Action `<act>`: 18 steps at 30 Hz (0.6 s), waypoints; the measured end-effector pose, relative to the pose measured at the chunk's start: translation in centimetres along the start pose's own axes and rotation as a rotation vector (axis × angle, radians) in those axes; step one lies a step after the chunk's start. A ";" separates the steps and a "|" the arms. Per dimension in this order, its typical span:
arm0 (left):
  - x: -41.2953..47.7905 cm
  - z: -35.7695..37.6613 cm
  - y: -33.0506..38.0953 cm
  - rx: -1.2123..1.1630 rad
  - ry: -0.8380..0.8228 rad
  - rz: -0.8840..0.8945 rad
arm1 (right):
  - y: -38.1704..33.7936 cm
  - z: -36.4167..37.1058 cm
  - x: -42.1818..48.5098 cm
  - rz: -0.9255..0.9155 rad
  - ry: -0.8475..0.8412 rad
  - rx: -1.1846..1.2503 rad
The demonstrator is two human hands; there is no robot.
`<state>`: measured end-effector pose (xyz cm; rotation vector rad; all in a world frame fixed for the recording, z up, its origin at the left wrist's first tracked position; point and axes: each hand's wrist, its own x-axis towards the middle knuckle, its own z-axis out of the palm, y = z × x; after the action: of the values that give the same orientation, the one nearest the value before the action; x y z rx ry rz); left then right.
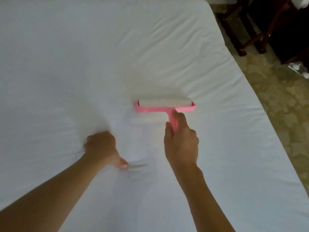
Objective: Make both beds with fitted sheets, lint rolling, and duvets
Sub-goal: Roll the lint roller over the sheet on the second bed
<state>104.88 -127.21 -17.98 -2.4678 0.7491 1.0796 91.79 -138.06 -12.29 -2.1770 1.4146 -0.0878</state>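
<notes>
— Left hand [100,147], nearest?
— Braced on the fitted sheet [83,47], fingers curled.
— Right hand [181,144]?
— Closed round the pink lint roller [164,106], mid-bed, rightward. Sheet judged fitted; rolling under way; duvet not yet laid.

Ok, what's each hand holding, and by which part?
The right hand grips the pink lint roller by its handle. The left hand presses on the fitted sheet; whether it grips the fabric cannot be told.
</notes>
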 end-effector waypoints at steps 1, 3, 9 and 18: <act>0.2 -0.2 0.2 0.033 -0.005 0.010 | -1.1 0.0 2.2 0.011 -0.001 0.012; 0.7 -0.5 0.4 0.086 -0.019 0.028 | -3.0 0.2 6.4 0.008 0.001 0.047; 1.6 -0.6 0.9 0.172 -0.052 0.056 | -2.8 0.6 7.3 0.000 -0.019 0.078; 2.0 -0.7 0.6 0.160 -0.079 0.097 | 2.3 -2.2 -0.9 -0.114 0.264 0.169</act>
<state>106.06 -128.71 -19.15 -2.2626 0.9025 1.0982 88.80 -138.88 -11.29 -2.1619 1.3636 -0.5341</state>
